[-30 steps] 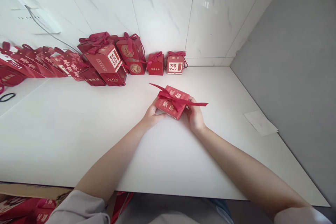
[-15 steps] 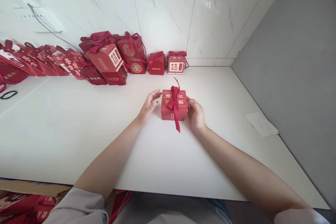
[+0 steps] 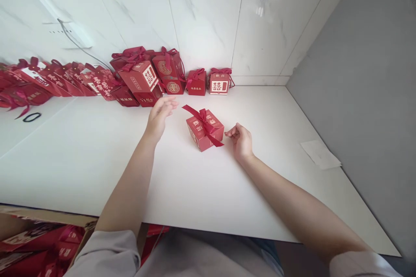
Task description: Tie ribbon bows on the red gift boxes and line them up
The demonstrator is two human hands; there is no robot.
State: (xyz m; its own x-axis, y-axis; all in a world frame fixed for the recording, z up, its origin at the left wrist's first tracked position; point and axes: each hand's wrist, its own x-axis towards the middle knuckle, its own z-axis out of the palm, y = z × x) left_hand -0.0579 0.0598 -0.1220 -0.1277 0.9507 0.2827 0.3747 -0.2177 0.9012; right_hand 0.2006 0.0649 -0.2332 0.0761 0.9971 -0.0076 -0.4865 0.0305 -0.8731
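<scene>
A red gift box [image 3: 196,138] tied with a crimson ribbon bow [image 3: 208,126] sits at an angle on the white table. To its left, and apart from it, my left hand [image 3: 159,119] is open, fingers stretched forward in front of the stacked boxes. Just off the box's right side is my right hand [image 3: 241,142], its fingers loosely curled and nothing visible in them.
Stacked red gift boxes [image 3: 138,74] stand against the marbled wall, with two small boxes to their right. A row of red boxes [image 3: 65,78] leans at far left, near a black loop [image 3: 31,117]. White paper [image 3: 320,154] lies at right. A carton [image 3: 86,236] holds red packaging below the table.
The gift box has turned, with its ribbon now slanting across it. My left hand has moved away to the left; my right hand has come off the box's side.
</scene>
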